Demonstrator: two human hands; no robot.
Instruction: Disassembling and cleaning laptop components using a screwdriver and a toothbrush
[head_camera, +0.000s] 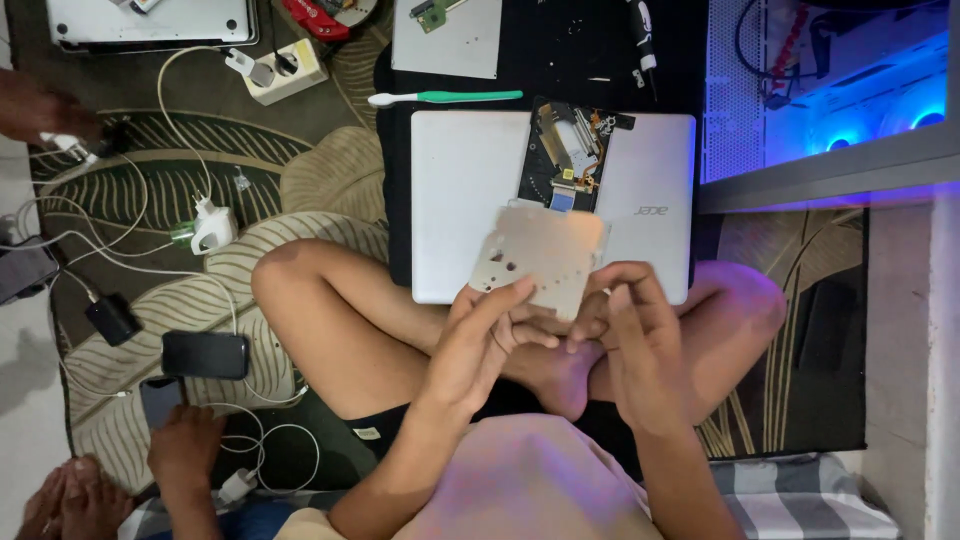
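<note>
1. Nearest the camera is the person's pink shirt (520, 480), at 6 o'clock in the view, with both forearms rising from it over crossed bare legs.
2. The left hand (480, 340) has its grip closed on the lower left corner of a thin grey metal plate (545, 255), thumb on the front face and fingers curled behind.
3. The right hand (630, 320) takes the plate's lower right edge; its grip looks pinched on that edge, though the fingertips blur and I cannot be certain how firmly.
4. The plate is held tilted above the lap, just at 6 o'clock of the open circuit board (570, 155), overlapping the near edge of the silver laptop (460, 200).
5. The laptop lies closed on a black mat (560, 50), with the circuit board resting on its lid towards 12 o'clock.
6. A toothbrush (445, 97) with a green handle lies on the mat at 11 o'clock of the laptop.
7. A second grey panel (447, 40) sits beyond the toothbrush, at 12 o'clock.
8. At 9 o'clock, on the leaf-patterned rug (330, 170), lie white cables, a white charger (212, 230) and a dark phone (205, 354).
9. Another person's hand (185, 445) holds a second phone (160, 398) at 8 o'clock.
</note>
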